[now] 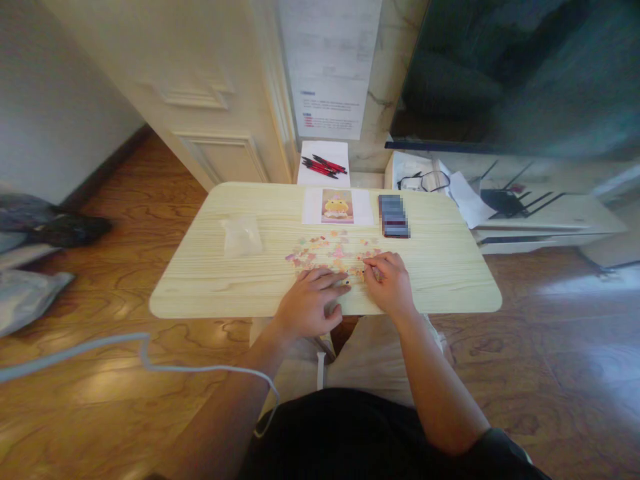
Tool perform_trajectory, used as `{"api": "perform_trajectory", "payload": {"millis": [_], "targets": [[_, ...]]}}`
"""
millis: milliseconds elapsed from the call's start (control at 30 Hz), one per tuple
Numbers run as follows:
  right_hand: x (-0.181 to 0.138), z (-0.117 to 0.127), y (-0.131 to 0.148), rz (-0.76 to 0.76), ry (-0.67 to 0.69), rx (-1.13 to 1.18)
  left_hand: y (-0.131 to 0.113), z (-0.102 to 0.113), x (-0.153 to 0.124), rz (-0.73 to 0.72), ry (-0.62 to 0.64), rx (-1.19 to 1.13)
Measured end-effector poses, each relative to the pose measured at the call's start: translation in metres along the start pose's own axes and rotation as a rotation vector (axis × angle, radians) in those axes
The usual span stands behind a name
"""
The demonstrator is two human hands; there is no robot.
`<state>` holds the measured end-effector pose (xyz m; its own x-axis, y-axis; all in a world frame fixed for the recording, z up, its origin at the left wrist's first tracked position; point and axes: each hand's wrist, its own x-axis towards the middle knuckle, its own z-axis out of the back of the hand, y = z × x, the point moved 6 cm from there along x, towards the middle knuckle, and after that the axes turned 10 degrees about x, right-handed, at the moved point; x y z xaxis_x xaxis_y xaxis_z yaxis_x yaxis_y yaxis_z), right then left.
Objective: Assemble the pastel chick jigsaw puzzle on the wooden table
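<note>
Small jigsaw puzzle pieces [338,252] in pink, yellow and orange lie scattered on the pale wood-grain table [200,280]. My left hand [313,301] rests at the near edge of the pieces, fingers stretched out and apart, with the fingertips by a few pieces that have dark spots. Just to its right, my right hand [390,283] has its thumb and index finger pinched together on a small puzzle piece, mostly hidden by the fingers. Behind the pieces lies a printed picture [337,207] of a yellow cartoon figure.
A clear plastic bag [243,236] lies on the table's left side. A phone [394,217] is at the back right. Beyond the table, red and black pens [324,167] rest on a white surface. A pale cable [200,368] hangs across my left forearm.
</note>
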<state>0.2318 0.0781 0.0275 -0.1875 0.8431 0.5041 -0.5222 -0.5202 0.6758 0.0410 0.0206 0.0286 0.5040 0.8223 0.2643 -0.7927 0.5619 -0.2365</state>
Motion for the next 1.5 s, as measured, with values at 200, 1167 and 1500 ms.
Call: {"api": "perform_trajectory", "payload": {"millis": [200, 1167, 1500], "targets": [[-0.0015, 0.0032, -0.0003, 0.050, -0.048, 0.074, -0.0010, 0.0021, 0.0002, 0.011, -0.003, -0.013], [-0.0010, 0.0033, -0.0038, 0.012, -0.042, 0.089, -0.0034, 0.0007, 0.0022, 0.022, 0.009, 0.036], [-0.0010, 0.0035, -0.0037, 0.004, -0.046, 0.092, -0.0031, 0.0002, 0.0010, 0.018, 0.021, 0.037]]}}
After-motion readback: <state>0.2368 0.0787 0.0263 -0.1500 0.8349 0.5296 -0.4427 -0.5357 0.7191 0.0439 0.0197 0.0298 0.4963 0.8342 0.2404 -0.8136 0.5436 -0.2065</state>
